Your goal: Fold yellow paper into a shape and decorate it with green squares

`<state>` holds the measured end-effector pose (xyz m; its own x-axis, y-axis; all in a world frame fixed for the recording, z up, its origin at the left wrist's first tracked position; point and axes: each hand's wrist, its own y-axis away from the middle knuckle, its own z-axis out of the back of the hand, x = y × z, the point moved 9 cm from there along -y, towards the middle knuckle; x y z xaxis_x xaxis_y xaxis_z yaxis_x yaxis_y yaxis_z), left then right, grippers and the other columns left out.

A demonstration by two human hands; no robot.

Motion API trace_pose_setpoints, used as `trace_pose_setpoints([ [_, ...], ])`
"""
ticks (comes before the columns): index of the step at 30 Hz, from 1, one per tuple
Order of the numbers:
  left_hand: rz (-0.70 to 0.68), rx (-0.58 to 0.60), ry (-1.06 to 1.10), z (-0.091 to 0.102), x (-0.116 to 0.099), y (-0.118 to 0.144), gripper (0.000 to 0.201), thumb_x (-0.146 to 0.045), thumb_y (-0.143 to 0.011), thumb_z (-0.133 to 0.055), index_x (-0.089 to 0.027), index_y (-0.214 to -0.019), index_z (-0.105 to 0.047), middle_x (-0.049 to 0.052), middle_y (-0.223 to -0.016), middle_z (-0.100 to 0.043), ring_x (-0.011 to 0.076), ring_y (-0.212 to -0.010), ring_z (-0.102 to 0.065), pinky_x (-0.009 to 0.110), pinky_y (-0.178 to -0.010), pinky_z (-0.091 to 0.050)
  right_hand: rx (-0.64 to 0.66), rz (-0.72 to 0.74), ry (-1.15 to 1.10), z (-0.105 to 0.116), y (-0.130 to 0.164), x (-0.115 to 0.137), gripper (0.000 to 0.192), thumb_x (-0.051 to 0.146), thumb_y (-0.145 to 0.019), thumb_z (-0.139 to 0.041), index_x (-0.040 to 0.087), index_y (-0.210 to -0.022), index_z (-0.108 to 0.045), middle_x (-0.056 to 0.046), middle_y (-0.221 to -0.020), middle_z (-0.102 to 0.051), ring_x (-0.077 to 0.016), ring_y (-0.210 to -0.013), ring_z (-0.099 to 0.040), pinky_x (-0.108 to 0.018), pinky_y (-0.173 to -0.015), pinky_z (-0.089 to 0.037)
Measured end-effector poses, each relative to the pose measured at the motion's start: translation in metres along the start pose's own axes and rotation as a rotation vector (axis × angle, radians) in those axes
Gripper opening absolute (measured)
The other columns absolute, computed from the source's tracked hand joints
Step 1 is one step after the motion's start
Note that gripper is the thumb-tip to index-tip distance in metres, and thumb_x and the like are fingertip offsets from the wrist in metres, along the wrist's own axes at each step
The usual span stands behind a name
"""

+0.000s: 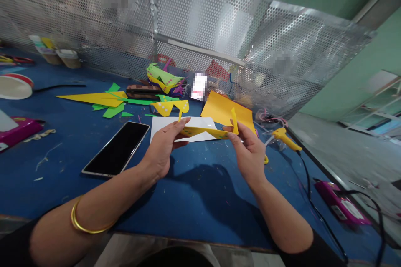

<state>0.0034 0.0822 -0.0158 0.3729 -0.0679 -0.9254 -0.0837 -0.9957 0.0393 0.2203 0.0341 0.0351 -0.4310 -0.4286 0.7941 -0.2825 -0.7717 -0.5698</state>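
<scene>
Between my hands is a strip-like yellow paper cutout with dots, seen nearly edge-on, a folded end standing up at each side like the arms of glasses. My left hand pinches its left end between thumb and fingers. The right end is gripped by my right hand, thumb in front and fingers behind. Just beyond lie a white sheet and a dotted yellow mask-shaped paper piece.
A phone lies left of my hands. On the right are a yellow glue gun with its cable and a purple box. Green paper pieces, an orange sheet and a perforated metal screen stand or lie farther back.
</scene>
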Motion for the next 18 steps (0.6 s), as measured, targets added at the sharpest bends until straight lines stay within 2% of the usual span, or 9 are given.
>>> trace_pose_setpoints([
  [9, -0.006, 0.042, -0.037, -0.0035, -0.0005, 0.0011, 0.039, -0.047, -0.082, -0.068, -0.023, -0.112, -0.074, 0.006, -0.122, -0.068, 0.0213, -0.104, -0.061, 0.026, -0.074, -0.048, 0.006, 0.035, 0.073, -0.0017, 0.0015, 0.0059, 0.033, 0.035, -0.086, -0.060, 0.017, -0.112, -0.069, -0.008, -0.100, -0.077, -0.0248, -0.098, -0.068, -0.047, -0.094, -0.050],
  [18, -0.013, 0.041, -0.050, -0.0029, -0.0012, 0.0014, 0.042, -0.053, -0.076, -0.073, -0.025, -0.107, -0.076, 0.005, -0.120, -0.070, 0.0227, -0.103, -0.061, 0.030, -0.079, -0.046, 0.013, 0.007, 0.050, -0.0019, 0.0021, -0.0004, 0.037, 0.038, -0.087, -0.059, 0.018, -0.117, -0.067, -0.009, -0.104, -0.076, -0.0258, -0.103, -0.066, -0.048, -0.099, -0.047],
])
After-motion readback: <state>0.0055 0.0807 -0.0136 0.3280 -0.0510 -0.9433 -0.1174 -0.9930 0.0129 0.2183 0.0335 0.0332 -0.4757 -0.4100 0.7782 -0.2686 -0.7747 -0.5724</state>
